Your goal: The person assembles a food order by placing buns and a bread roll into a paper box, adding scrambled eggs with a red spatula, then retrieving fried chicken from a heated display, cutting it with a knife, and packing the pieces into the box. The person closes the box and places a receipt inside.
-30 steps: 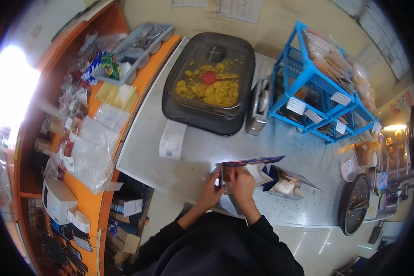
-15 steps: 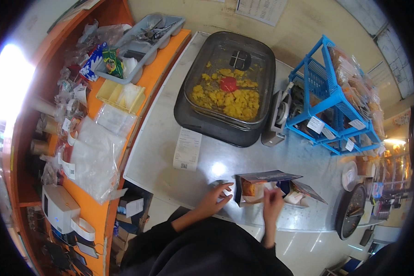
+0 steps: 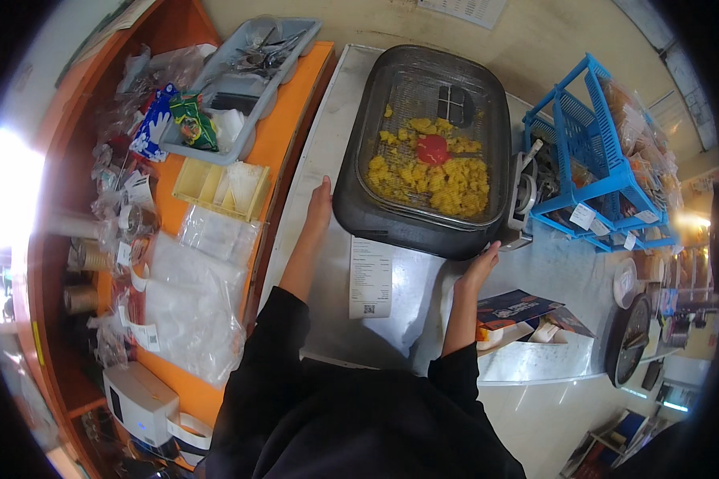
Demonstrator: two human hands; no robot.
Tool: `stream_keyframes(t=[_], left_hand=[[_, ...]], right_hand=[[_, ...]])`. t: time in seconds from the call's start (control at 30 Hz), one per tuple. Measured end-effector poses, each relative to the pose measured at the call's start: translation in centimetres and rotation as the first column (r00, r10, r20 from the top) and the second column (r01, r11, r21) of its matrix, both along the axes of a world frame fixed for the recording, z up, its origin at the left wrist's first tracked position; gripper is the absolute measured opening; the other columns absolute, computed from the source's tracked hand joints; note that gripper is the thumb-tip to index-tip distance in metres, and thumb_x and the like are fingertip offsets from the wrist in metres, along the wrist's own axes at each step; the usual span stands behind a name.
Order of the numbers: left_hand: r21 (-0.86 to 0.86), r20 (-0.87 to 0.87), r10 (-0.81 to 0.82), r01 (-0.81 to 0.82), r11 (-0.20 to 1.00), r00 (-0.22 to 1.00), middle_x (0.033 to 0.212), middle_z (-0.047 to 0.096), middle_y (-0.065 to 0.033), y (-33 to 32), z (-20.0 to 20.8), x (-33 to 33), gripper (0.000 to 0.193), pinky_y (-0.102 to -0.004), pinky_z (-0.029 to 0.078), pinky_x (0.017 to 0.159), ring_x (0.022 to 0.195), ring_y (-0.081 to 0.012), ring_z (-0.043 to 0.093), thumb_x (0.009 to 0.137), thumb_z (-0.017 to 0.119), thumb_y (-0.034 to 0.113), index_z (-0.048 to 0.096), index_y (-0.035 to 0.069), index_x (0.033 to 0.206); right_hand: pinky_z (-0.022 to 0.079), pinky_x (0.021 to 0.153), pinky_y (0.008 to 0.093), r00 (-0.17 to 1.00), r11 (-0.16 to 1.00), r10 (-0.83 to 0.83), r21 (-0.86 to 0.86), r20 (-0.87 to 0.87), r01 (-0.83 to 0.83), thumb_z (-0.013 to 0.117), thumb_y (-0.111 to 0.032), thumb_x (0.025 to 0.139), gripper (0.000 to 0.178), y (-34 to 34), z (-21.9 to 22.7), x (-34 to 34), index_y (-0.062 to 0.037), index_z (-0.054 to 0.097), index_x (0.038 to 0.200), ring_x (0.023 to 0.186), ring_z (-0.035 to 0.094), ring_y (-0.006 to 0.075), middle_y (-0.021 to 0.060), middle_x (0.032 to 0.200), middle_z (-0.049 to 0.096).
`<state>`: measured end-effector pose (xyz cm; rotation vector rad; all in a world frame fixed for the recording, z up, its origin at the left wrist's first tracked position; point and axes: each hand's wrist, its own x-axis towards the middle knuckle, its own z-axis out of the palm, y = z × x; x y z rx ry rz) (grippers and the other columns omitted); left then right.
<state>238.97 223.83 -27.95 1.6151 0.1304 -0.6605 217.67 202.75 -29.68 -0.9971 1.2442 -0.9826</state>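
Two bare hands are flanking the wide black pan [image 3: 411,237], which is occupying the far part of the metal bench [image 3: 535,363]. Taking the pan's middle as centre, the left hand [image 3: 319,203] is standing at 8 o'clock and the right hand [image 3: 481,263] at 5 o'clock. The left grip is showing released, with fingers extended just beside the side wall. The right grip is meeting the near right corner in view; whether it is grasping the edge, I cannot tell. In my judgement, the wide spacing is suiting a broad, bulky vessel, giving support from two sides.

Yellow food [image 3: 459,195] and a red utensil [image 3: 433,149] are showing through what is appearing to be a transparent cover, presumably shielding the contents. A long paper slip [image 3: 371,283] is lying at 7 o'clock, probably placed there for easy reading. At 5 o'clock, beyond the right hand, a dark printed carton [image 3: 523,310] is sitting with white contents partly showing. A blue rack [image 3: 599,185] is standing at 3 o'clock, evidently keeping packets sorted.
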Motion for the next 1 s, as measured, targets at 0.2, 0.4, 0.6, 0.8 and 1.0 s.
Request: stream_keyframes(t=[0.2, 0.4, 0.6, 0.8, 1.0], left_hand=[[-0.18, -0.089, -0.287, 0.268, 0.946, 0.954, 0.112, 0.06, -0.0132, 1.6, 3.7, 0.3, 0.075, -0.0331, 0.037, 0.093, 0.104, -0.0204, 0.054, 0.092, 0.031, 0.062, 0.049, -0.003, 0.124], [-0.276, 0.412, -0.204, 0.335, 0.901, 0.888, 0.123, 0.056, -0.0142, 0.8, 16.0, 4.3, 0.069, -0.0337, 0.033, 0.103, 0.116, -0.0204, 0.051, 0.097, 0.029, 0.054, 0.048, -0.005, 0.126], [-0.292, 0.886, 0.144, 0.289, 0.912, 0.441, 0.122, 0.055, -0.0159, -6.9, 23.4, 7.7, 0.044, -0.0415, 0.03, 0.104, 0.122, -0.0299, 0.045, 0.09, 0.056, 0.032, 0.053, 0.004, 0.123], [0.306, 0.797, -0.45, 0.373, 0.876, 0.403, 0.15, 0.016, -0.0176, -4.2, 11.0, 0.6, 0.089, -0.0592, 0.009, 0.108, 0.14, -0.0381, 0.009, 0.076, 0.072, 0.034, 0.02, 0.007, 0.144], [0.173, 0.757, -0.37, 0.38, 0.909, 0.539, 0.151, -0.003, -0.0258, -4.2, 6.4, -1.5, 0.123, -0.0574, 0.008, 0.11, 0.14, -0.0407, 0.0, 0.063, 0.082, 0.038, -0.002, 0.003, 0.146]], right_hand=[[0.027, 0.101, 0.0481, 0.996, 0.95, 0.087, 0.298, 0.023, -0.09, 0.042, -0.059, 0.09, 0.067, -0.6, 2.8, -2.1, -0.0095, 0.039, 0.135, 0.119, 0.045, 0.0215, 0.0103, 0.13, 0.047], [0.035, 0.097, 0.0374, 0.968, 0.905, 0.14, -0.37, -0.208, -0.211, 0.036, -0.051, 0.096, 0.058, -3.3, 18.8, -1.1, -0.0061, 0.048, 0.131, 0.113, 0.05, 0.0201, 0.0102, 0.122, 0.056], [0.044, 0.077, 0.0413, 0.398, -0.001, -0.265, -0.413, -0.878, -0.911, 0.058, -0.007, 0.078, 0.018, -9.1, 20.8, 11.6, -0.0118, 0.066, 0.094, 0.092, 0.058, 0.0269, 0.0094, 0.089, 0.065], [0.042, 0.08, 0.0376, 0.068, -0.172, -0.569, 0.037, -0.819, -0.984, 0.053, -0.008, 0.081, 0.023, -8.7, 11.1, 12.9, -0.0131, 0.059, 0.103, 0.092, 0.059, 0.0195, 0.0015, 0.081, 0.063], [0.044, 0.076, 0.0345, 0.028, -0.309, -0.427, 0.117, -0.904, -0.944, 0.05, -0.003, 0.079, 0.038, -4.7, 17.0, 10.5, -0.0034, 0.053, 0.116, 0.061, 0.059, 0.0214, 0.0051, 0.063, 0.058]])
